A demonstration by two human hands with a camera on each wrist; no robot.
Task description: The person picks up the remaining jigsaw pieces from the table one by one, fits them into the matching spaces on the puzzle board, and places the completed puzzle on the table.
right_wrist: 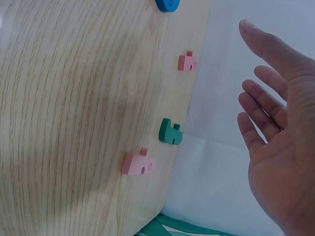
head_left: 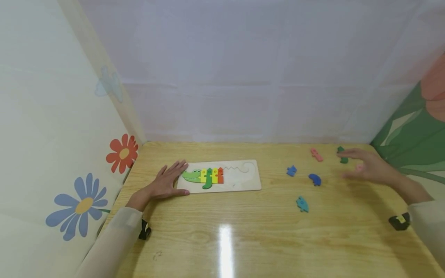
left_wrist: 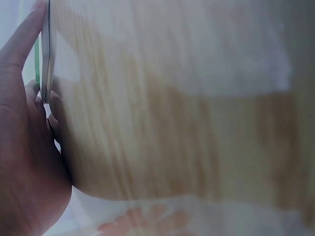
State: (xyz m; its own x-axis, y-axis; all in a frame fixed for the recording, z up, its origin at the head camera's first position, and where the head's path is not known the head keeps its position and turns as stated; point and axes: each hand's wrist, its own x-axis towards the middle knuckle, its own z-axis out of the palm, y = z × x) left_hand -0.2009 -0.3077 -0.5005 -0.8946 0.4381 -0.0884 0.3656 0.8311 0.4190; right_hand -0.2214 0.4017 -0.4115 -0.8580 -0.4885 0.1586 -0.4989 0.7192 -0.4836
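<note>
A pale wooden puzzle board (head_left: pixel 243 184) lies on the table, its crocodile partly filled with a green head (head_left: pixel 192 176) and yellow, green and orange body pieces. My left hand (head_left: pixel 168 181) rests at the board's left end, fingers spread on the far corner and thumb along the near edge. Over the right side of the table hovers my right hand (head_left: pixel 370 168), fingers loosely extended and holding nothing. Beneath it are a light pink piece (right_wrist: pixel 138 163) and a dark green piece (right_wrist: pixel 170 132). The light pink piece is mostly covered by the hand in the head view.
Between board and right hand lie a blue piece (head_left: pixel 291 170), a curved dark blue piece (head_left: pixel 315 179), a teal piece (head_left: pixel 302 204) and a coral piece (head_left: pixel 316 155). White cloth walls (head_left: pixel 215 96) with printed flowers enclose the table's back and sides.
</note>
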